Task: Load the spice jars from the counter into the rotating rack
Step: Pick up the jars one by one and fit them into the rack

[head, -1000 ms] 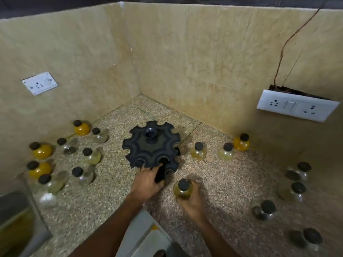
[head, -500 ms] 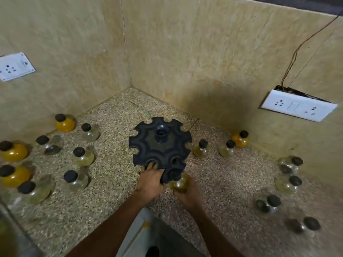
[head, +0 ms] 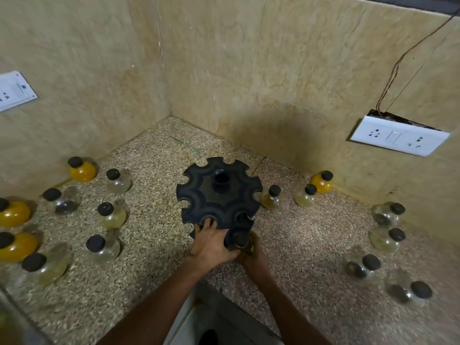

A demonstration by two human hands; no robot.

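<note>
**Desk:** What has changed at the rack (head: 219, 192) in the last second?

**Me:** My right hand (head: 254, 252) has carried its jar (head: 240, 239) from the open table (head: 154, 245) in to the rack's near edge. The jar's dark cap now sits in a lower slot there, where a second ago it stood apart. My right fingers are curled round the jar's glass body. My left hand (head: 211, 241) holds the rack's near rim, its fingers (head: 207, 224) bent over the top disc.

**Desk:** And the task?

**Me:** I judge the first jar nearly seated; whether it hangs free I cannot tell. Every top slot is empty. Loose jars (head: 109, 215) wait left of the rack, others (head: 305, 196) right of it.
</note>
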